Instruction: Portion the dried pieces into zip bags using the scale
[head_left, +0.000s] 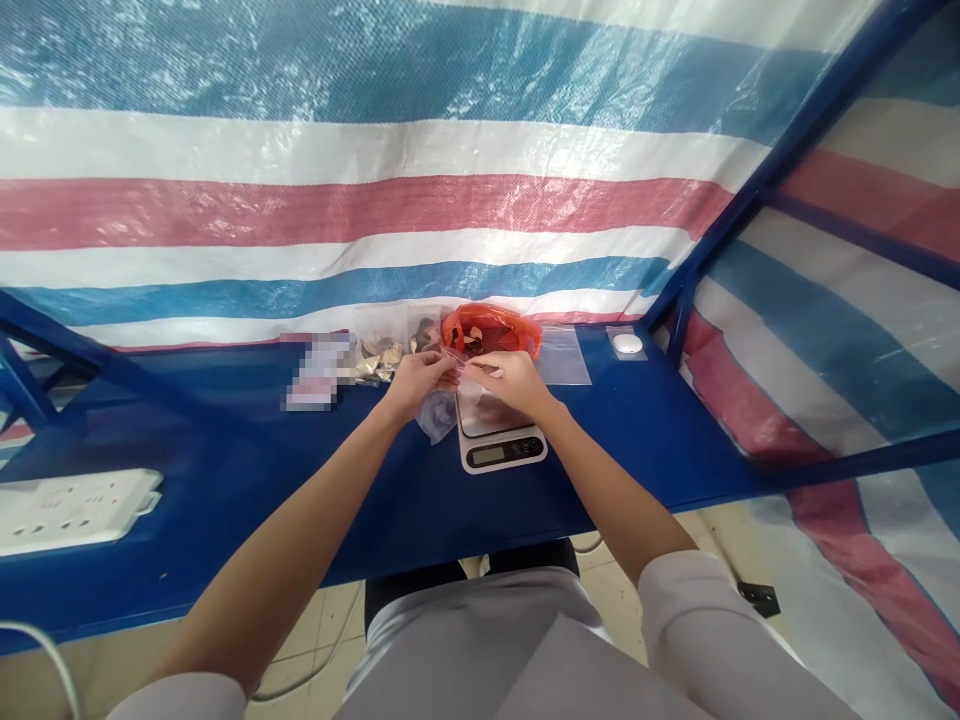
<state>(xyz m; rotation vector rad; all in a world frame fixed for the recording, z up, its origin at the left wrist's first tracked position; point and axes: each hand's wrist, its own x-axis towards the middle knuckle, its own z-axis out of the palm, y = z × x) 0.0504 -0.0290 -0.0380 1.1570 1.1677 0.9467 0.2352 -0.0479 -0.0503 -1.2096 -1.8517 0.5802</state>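
Note:
My left hand [420, 382] and my right hand [514, 380] meet above the back of a digital kitchen scale [504, 455]. Fingers of both are pinched on the top edge of a small clear plastic bag [454, 357]. Whether the crumpled clear plastic [439, 418] below my left hand belongs to the same bag, I cannot tell. Just behind my hands, an open orange-red plastic bag [525, 330] holds brownish dried-looking pieces. To the left lie clear bags of similar tan pieces [382, 353]. My right hand partly covers the scale's metal plate [491, 415].
A flat clear bag [568, 357] lies right of the orange-red one. Farther right is a round white object [627, 344] on clear plastic. A blurred-out packet [319, 372] and a white power strip [79, 508] are on the left. Blue frame bars [705, 250] and striped sheeting [360, 210] enclose the blue table [247, 450].

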